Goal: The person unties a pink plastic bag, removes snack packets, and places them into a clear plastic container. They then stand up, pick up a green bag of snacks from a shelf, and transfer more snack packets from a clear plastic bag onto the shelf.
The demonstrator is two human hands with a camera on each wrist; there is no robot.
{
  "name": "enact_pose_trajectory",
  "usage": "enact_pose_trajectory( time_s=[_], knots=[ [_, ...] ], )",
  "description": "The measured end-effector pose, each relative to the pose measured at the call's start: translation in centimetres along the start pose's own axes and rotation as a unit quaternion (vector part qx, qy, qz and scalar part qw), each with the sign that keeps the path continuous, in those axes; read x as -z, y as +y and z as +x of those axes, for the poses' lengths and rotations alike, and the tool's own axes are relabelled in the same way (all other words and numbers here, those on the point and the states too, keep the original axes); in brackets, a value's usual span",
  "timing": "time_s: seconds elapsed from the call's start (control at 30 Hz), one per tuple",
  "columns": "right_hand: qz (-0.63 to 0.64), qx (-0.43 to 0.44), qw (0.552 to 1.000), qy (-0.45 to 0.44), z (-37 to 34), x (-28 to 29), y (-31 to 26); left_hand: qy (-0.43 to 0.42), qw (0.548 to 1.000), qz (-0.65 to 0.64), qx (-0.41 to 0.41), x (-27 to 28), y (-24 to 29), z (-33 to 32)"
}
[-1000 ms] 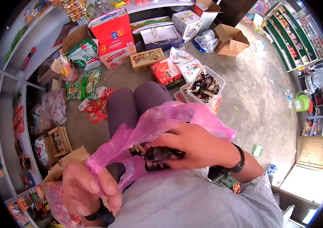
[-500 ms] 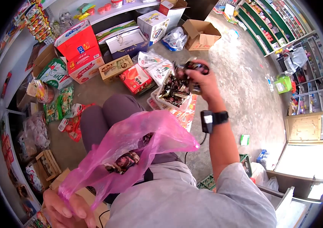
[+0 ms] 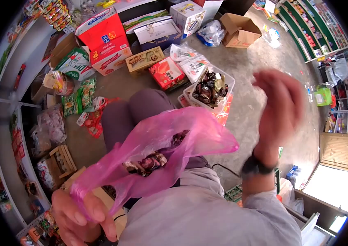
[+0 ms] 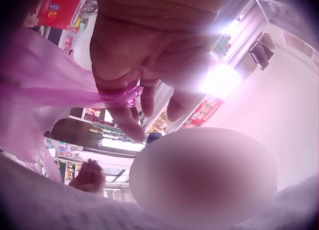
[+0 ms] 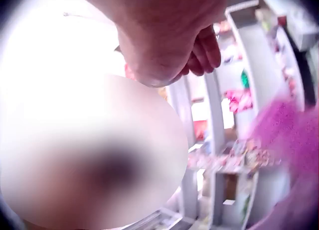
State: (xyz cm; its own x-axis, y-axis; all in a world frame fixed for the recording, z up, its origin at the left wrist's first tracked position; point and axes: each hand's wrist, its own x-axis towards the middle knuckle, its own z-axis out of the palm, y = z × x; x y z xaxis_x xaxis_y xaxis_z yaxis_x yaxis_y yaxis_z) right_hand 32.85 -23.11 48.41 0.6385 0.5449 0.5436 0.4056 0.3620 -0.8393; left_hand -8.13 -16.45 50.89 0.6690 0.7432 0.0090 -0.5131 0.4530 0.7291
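Note:
My left hand [image 3: 81, 217] pinches the edge of a pink plastic bag [image 3: 198, 127] between thumb and fingers; in the left wrist view, the bag's gathered edge [image 4: 75, 96] runs into the fingers. The bag's mouth gapes over my lap, showing a few dark wrapped packets [image 3: 151, 163] inside. To the right of the bag, my right hand [image 3: 280, 108] is raised, blurred, with fingers loosely bent and nothing held. Beyond the knees, a clear plastic tub [image 3: 230, 87] holds many similar dark packets [image 3: 209, 90], with a gold-coloured one [image 3: 220, 83] among them.
A red box [image 3: 167, 74] and white plastic packaging [image 3: 193, 65] lie beside the tub. Behind are a tan box [image 3: 144, 61], a tall red carton [image 3: 104, 43] and an open cardboard box [image 3: 241, 33]. Green snack packs [image 3: 79, 96] lie at left, near shelving; bare floor [image 3: 245, 119] shows at right.
My right hand took dark packets from the bag, carried them over the tub and let them go; now it is back to the right, holding nothing. The left hand keeps its hold on the bag.

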Motion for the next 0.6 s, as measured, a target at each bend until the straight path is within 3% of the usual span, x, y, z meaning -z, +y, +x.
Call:
enact_pose_trajectory(
  time_s=[0.03,0.1,0.13,0.2,0.27,0.3,0.33,0.43,0.53,0.6],
  knots=[
    [0.025,0.047,0.997,-0.064,-1.1,-0.8,-3.7,-0.009,1.000,-0.007,-0.001,-0.6,-0.2,0.6],
    [0.078,0.096,0.940,-0.319,-2.4,-3.1,-6.6,-0.026,0.999,-0.022,-0.003,-1.7,-0.7,1.8],
    [0.081,0.075,0.893,-0.436,-3.2,-4.7,-6.7,-0.034,0.999,-0.030,-0.002,-2.4,-1.0,2.3],
    [-0.014,0.012,0.811,-0.585,-5.8,-8.4,-3.8,-0.068,0.997,-0.037,0.011,-2.3,-0.7,2.2],
    [-0.232,0.037,0.792,-0.563,-9.4,-11.3,1.0,-0.103,0.992,-0.059,0.046,-0.3,-0.2,1.1],
    [-0.210,0.162,0.860,-0.437,-10.1,-11.4,3.2,-0.133,0.987,-0.075,0.044,0.4,-0.7,1.2],
    [-0.216,0.157,0.869,-0.417,-11.3,-11.6,6.3,-0.163,0.982,-0.091,0.043,1.3,-1.3,1.1],
    [-0.277,-0.044,0.797,-0.534,-12.4,-11.3,6.7,-0.227,0.968,-0.108,0.011,2.5,-2.4,1.6],
    [-0.178,0.007,0.859,-0.480,-12.7,-10.6,8.2,-0.181,0.981,-0.066,0.025,0.4,-0.9,1.2],
    [-0.173,0.034,0.849,-0.498,-12.6,-10.6,7.9,-0.171,0.982,-0.074,0.024,0.2,-0.8,1.1]
  ],
)
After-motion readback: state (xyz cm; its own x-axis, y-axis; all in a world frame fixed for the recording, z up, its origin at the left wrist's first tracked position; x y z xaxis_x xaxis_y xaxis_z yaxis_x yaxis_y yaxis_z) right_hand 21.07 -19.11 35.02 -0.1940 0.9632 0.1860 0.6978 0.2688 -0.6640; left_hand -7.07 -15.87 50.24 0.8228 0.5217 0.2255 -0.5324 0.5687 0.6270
